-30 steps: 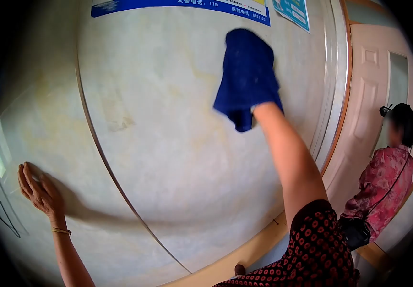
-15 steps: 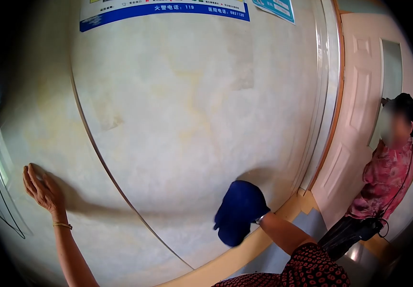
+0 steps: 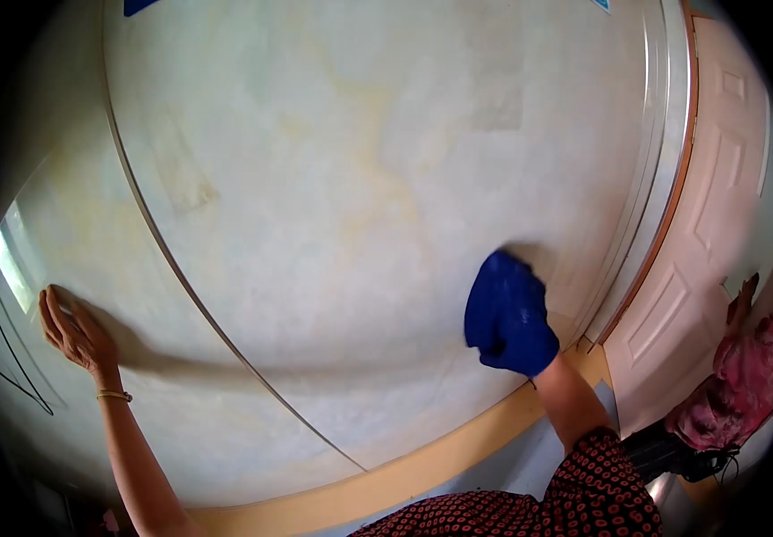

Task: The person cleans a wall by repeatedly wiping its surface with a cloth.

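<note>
At the lower left, my left hand (image 3: 78,331) lies against the pale marbled wall panel (image 3: 315,224), fingers stretched out and nothing in them, with a bangle at the wrist. A dark blue cloth (image 3: 505,304) covers my right hand (image 3: 525,336) at the lower right, held to the wall near its bottom edge. The cloth hides the fingers of that hand. A thin metal seam (image 3: 172,259) runs down the wall between my two hands.
A person in a pink patterned top (image 3: 744,385) stands at the right by a pale panelled door (image 3: 695,242). A brown door frame (image 3: 668,215) edges the wall. Black cables (image 3: 15,358) hang at the far left. A tan strip (image 3: 422,465) borders the wall's base.
My right hand and the cloth came down the wall, then shifted slightly up and right. My left hand stays on the wall. The posters have mostly left the view; the person appears farther right.
</note>
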`<state>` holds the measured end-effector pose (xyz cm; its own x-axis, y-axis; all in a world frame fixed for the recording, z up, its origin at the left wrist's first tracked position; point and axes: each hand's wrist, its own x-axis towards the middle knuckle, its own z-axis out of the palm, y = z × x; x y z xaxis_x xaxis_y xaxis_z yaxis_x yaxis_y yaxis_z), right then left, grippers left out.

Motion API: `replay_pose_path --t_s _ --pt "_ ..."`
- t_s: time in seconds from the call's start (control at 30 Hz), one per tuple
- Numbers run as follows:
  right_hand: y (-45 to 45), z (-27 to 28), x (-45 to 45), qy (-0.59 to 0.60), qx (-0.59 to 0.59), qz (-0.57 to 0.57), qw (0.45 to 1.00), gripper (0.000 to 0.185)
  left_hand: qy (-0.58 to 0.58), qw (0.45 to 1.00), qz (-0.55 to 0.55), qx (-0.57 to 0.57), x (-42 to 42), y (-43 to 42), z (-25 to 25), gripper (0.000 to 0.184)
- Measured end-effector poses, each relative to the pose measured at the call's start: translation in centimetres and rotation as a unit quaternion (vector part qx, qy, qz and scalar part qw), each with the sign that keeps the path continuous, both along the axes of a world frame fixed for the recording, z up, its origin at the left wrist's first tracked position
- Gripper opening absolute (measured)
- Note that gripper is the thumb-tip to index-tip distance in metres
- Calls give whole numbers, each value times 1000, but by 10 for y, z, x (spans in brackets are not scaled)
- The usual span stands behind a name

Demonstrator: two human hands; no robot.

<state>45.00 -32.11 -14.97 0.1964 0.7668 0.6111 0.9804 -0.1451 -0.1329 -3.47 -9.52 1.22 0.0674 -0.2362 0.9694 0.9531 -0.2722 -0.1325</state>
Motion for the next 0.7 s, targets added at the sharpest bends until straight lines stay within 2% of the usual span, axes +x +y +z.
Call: replay_pose_path --t_s 0.03,0.07,0.27,0.37,0.47,0.53,0.6,0.63,0.67,0.7 --pt "-11 6 -12 -69 211 -8 975 54 -4 1000 3 0 1 -2 1 36" --pt "-5 13 -7 -65 258 -15 964 53 -9 1000 5 -2 3 -3 -1 36" --pt "61 58 23 -64 314 -12 947 50 -23 1000 11 -3 1 0 -2 36" --pt "87 87 -7 -89 334 81 935 48 -21 1000 17 -2 2 0 -2 36" --pt "95 112 -55 -168 348 200 900 47 -17 1000 20 -4 2 -2 -2 37" --pt "88 126 -71 -264 357 208 872 46 -16 1000 21 -1 0 0 -3 37" --pt "103 141 -63 -296 370 199 858 45 -15 999 36 -4 -1 1 -2 37" --pt "124 144 -53 -126 380 335 853 41 -16 999 35 2 0 1 -2 37" --pt "145 144 -40 51 369 455 808 39 -13 999 34 -3 0 0 -2 37" --pt "157 150 -30 226 340 555 725 36 -11 999 33 -10 1 -1 -3 37"
